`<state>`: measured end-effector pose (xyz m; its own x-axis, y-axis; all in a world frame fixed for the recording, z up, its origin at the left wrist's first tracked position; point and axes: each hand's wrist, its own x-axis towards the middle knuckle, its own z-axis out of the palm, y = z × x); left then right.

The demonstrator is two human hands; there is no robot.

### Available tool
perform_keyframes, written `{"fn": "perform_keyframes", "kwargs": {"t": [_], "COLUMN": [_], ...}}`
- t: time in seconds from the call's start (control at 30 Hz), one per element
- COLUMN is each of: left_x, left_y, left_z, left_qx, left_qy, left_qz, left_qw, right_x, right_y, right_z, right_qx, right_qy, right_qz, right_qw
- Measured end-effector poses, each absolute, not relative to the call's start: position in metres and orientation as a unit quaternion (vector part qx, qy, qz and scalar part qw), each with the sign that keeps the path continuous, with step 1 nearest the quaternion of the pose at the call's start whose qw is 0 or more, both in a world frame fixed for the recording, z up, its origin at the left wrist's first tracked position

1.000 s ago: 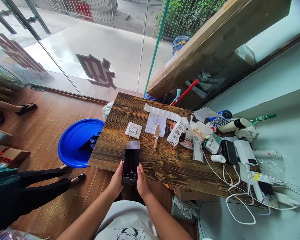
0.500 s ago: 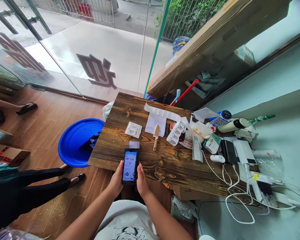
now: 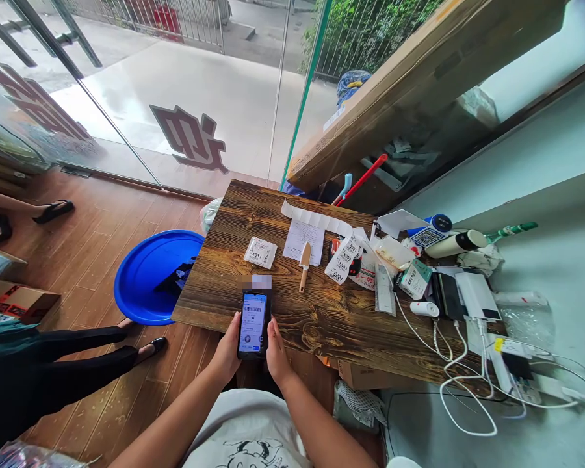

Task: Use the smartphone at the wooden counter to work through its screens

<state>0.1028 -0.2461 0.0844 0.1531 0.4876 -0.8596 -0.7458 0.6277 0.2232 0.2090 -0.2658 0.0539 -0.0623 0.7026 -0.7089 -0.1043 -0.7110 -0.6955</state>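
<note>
A black smartphone [image 3: 253, 325] with a lit screen showing a barcode is held upright at the table's near edge. My left hand [image 3: 228, 348] grips its left side and my right hand [image 3: 276, 351] its right side; the fingers behind it are hidden. Just beyond the phone lies a small white package labelled 4031 [image 3: 260, 252]. To its right, a knife with a tan handle [image 3: 304, 268] rests partly over a printed sheet [image 3: 302, 239]. A curling strip of numbered labels [image 3: 342, 261] lies further right on the wooden table [image 3: 273, 305].
Cables [image 3: 461, 370], a ruler [image 3: 385, 292], a white power bank [image 3: 476, 296] and a bottle [image 3: 455, 244] crowd the table's right end. On the left stands a blue tub [image 3: 141, 276], with a person's legs [image 3: 88, 364] near it. A long cardboard box [image 3: 394, 84] leans at the back.
</note>
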Motion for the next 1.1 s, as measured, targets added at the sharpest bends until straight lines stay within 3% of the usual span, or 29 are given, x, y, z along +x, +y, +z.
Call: {"fn": "perform_keyframes", "kwargs": {"t": [1.1], "left_x": [0.102], "left_y": [-0.245], "left_z": [0.1], "left_qx": [-0.111], "left_qy": [0.479], "left_qz": [0.398], "left_qw": [0.775], "right_x": [0.211], "right_y": [-0.261], "right_z": [0.061], "right_qx": [-0.604], "right_qy": [-0.224], "right_qz": [0.702], "right_qw": [0.305]}}
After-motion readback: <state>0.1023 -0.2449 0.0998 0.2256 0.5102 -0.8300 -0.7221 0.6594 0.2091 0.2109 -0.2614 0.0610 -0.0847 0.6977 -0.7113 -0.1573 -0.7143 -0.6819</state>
